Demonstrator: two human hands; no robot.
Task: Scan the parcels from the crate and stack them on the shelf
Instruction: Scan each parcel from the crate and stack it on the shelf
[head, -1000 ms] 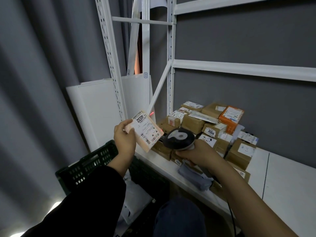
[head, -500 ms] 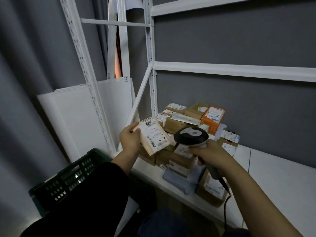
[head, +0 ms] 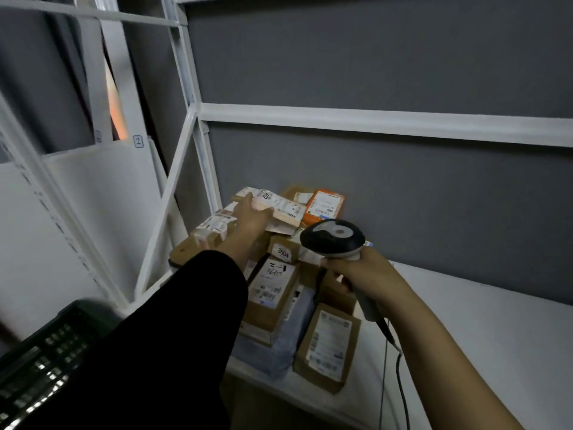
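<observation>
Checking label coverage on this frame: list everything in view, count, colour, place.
held parcel: one, pale pink with white label, at the pile's top
parcel pile: count unclear, mostly brown, shelf's left end
orange parcel: one, orange, back of pile
scanner: one, black and grey, over the pile
crate: one, dark green, lower left
shelf: one, white, right
left hand: grip on held parcel
right hand: grip on scanner

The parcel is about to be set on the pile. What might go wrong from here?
1. The left hand holds the labelled parcel over a loose, uneven pile; set on tilted boxes, it may slide off.
2. The scanner in the right hand trails a cable beside the front box near the shelf edge; a tug might drag that box off.
</observation>
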